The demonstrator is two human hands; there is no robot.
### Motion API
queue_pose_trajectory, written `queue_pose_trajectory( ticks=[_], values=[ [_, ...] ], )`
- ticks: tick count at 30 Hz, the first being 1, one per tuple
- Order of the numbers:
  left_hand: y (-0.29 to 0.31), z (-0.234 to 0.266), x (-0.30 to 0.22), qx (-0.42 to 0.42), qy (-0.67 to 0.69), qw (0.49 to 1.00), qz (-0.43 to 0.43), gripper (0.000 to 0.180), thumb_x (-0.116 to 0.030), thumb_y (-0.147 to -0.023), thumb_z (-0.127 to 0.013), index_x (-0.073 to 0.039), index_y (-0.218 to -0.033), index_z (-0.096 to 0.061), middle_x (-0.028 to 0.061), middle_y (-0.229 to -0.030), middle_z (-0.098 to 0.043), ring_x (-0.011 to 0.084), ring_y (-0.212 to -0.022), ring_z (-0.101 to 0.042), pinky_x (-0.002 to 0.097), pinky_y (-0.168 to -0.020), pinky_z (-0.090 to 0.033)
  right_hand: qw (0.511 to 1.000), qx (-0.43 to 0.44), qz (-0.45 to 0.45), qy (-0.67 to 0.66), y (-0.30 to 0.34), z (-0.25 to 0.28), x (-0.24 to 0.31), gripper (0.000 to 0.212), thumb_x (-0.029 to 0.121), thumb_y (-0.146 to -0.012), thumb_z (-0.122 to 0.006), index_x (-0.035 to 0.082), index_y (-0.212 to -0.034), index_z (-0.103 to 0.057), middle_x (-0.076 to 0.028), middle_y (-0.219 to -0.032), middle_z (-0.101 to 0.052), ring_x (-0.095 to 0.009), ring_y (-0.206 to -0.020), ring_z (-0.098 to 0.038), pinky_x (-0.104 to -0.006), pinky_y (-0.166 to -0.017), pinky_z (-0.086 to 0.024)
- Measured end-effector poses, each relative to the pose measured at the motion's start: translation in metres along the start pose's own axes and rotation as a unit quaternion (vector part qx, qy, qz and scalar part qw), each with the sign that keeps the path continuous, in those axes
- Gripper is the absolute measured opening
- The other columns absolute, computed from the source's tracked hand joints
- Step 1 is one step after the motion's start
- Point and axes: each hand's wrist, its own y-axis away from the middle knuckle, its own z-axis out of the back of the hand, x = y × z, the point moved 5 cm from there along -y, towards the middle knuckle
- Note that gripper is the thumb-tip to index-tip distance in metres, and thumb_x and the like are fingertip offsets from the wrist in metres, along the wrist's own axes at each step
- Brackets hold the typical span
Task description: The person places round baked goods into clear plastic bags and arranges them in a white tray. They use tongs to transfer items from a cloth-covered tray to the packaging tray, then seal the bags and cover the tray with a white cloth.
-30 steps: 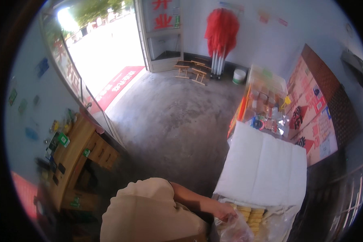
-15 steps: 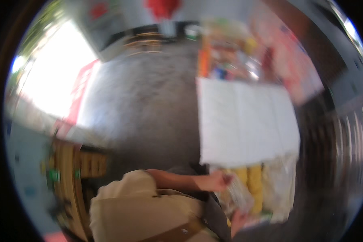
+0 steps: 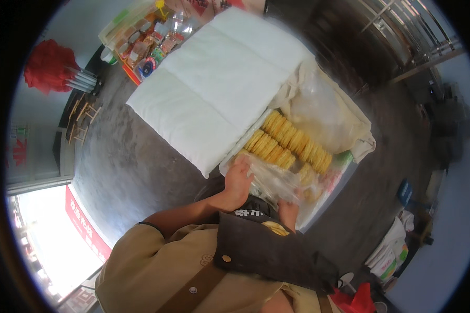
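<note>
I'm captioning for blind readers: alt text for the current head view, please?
A person's left hand and right hand touch clear plastic by rows of yellow food. A white quilt lies beyond; a red bundle stands at far left.

A tan short-sleeved top [image 3: 133, 263] is showing beneath a dark apron [image 3: 263, 261] bearing a yellow mark [image 3: 275, 228]; a brown studded strap [image 3: 196, 288] is crossing nearer.

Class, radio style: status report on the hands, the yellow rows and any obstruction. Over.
Left hand and right hand at clear plastic, grip unclear. Yellow rounds lined up just beyond. Plastic partly over the nearer ones; white quilt alongside.
</note>
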Motion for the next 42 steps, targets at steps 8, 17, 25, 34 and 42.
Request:
queue_pose_trajectory(
  ticks=[8, 17, 25, 34, 42],
  values=[
    [-0.028, -0.016, 0.013, 0.112, -0.333, 0.914, -0.204, 0.071, -0.003, -0.096, -0.056, 0.001, -0.163, -0.035, 0.0193, -0.171, -0.033, 0.0310, -0.158, -0.033, 0.0377, -0.126, -0.028, 0.975, 0.069, 0.028, 0.210, -0.001, -0.012, 0.024, 0.060, 0.040, -0.096, -0.069, -0.007, -0.132, -0.064, -0.033, -0.110, -0.073, -0.051, -0.110, -0.069, -0.0493, -0.099, -0.053],
    [-0.056, -0.017, 0.041, 0.168, -0.584, 0.774, -0.178, 0.064, -0.025, -0.093, -0.071, 0.004, -0.148, -0.055, 0.0270, -0.159, -0.046, 0.0388, -0.150, -0.042, 0.0418, -0.123, -0.033, 0.950, 0.031, 0.114, 0.288, -0.040, -0.016, 0.030, 0.059, 0.044, -0.095, -0.069, -0.007, -0.124, -0.066, -0.035, -0.115, -0.069, -0.052, -0.108, -0.067, -0.0540, -0.097, -0.052],
    [-0.064, -0.041, 0.039, 0.104, -0.607, 0.747, -0.251, 0.066, -0.034, -0.089, -0.075, 0.000, -0.144, -0.059, 0.0280, -0.161, -0.039, 0.0446, -0.150, -0.037, 0.0479, -0.123, -0.033, 0.997, 0.042, -0.004, 0.058, -0.115, -0.042, -0.001, 0.070, 0.037, -0.090, -0.074, -0.012, -0.137, -0.058, -0.036, -0.145, -0.053, -0.050, -0.136, -0.051, -0.0489, -0.117, -0.040],
    [-0.060, -0.056, 0.048, 0.052, -0.670, 0.671, -0.312, 0.071, -0.036, -0.084, -0.076, 0.001, -0.141, -0.058, 0.0301, -0.150, -0.047, 0.0472, -0.142, -0.043, 0.0524, -0.120, -0.035, 0.993, -0.004, 0.042, 0.107, -0.119, -0.045, -0.004, 0.073, 0.037, -0.088, -0.075, -0.012, -0.139, -0.056, -0.039, -0.144, -0.053, -0.053, -0.138, -0.047, -0.0508, -0.120, -0.036],
    [-0.070, -0.064, 0.050, 0.022, -0.662, 0.675, -0.326, 0.060, -0.032, -0.080, -0.076, 0.001, -0.128, -0.061, 0.0281, -0.135, -0.056, 0.0467, -0.129, -0.050, 0.0544, -0.113, -0.037, 0.998, 0.061, -0.026, 0.000, -0.147, -0.059, -0.024, 0.082, 0.039, -0.092, -0.072, -0.011, -0.151, -0.045, -0.036, -0.148, -0.052, -0.050, -0.137, -0.051, -0.0504, -0.117, -0.040]
  ],
)
